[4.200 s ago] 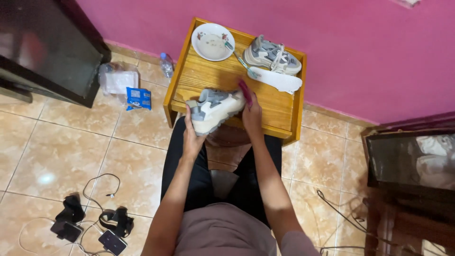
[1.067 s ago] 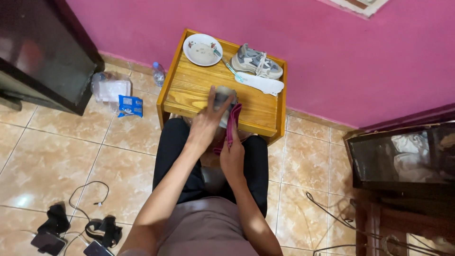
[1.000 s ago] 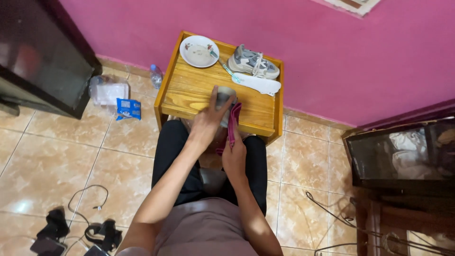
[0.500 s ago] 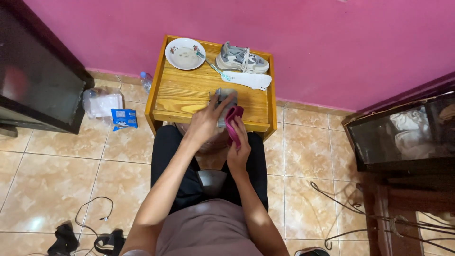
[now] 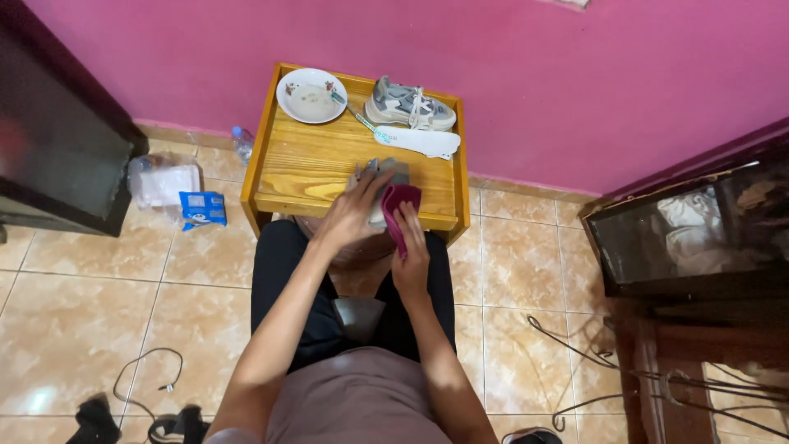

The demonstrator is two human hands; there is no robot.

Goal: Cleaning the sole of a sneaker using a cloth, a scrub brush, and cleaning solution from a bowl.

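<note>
My left hand (image 5: 355, 212) grips a grey shoe (image 5: 393, 170) at the near edge of a small wooden table (image 5: 320, 164). My right hand (image 5: 411, 255) holds a magenta cloth (image 5: 400, 201) pressed against that shoe. At the table's far side lie a second grey sneaker (image 5: 409, 105), a white insole (image 5: 419, 141) and a white bowl (image 5: 311, 94) with a small brush (image 5: 359, 120) beside it.
A pink wall stands behind the table. A dark cabinet (image 5: 57, 148) is at the left, another dark glass-fronted cabinet (image 5: 699, 230) at the right. On the tiled floor lie a plastic bottle (image 5: 242, 143), a plastic bag (image 5: 164, 181), a blue packet (image 5: 202, 207) and cables (image 5: 148, 378).
Four seconds ago both hands held the shoe up sideways; now it is turned end-on at the table's edge with the cloth against it. The camera view has shifted right.
</note>
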